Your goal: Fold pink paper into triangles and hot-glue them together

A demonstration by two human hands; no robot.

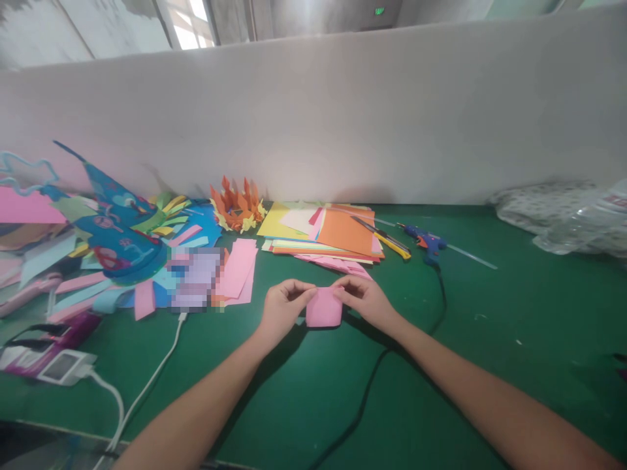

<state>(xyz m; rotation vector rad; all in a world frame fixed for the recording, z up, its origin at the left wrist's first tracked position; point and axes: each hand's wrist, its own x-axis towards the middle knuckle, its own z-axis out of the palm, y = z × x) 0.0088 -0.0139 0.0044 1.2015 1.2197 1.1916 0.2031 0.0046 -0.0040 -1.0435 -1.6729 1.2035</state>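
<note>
Clear plastic bottle (pixel 582 219) is sitting at far right, in front of patterned cloth (pixel 531 202); contents not readable. Green surface (pixel 529 313) is carrying everything else. Blue cone hats (pixel 115 238) are leaning among coloured strips at left; orange-and-yellow paper crown (pixel 238 207) is standing near the back, beside the paper stack (pixel 347 228). Yellow cutter (pixel 394 245) is resting with its blade end on the stack, blue glue gun (pixel 426 241) lying just right of it. The gun's dark cord (pixel 360 408) is running beneath the right forearm and out toward the near edge. Pink paper piece (pixel 324 310) is hanging front of centre, between both hands: small, squarish, plain, lower corners slightly rounded. Left grip (pixel 284 307) is pinching its upper left corner, right grip (pixel 368 301) its upper right, thumbs facing inward.
</note>
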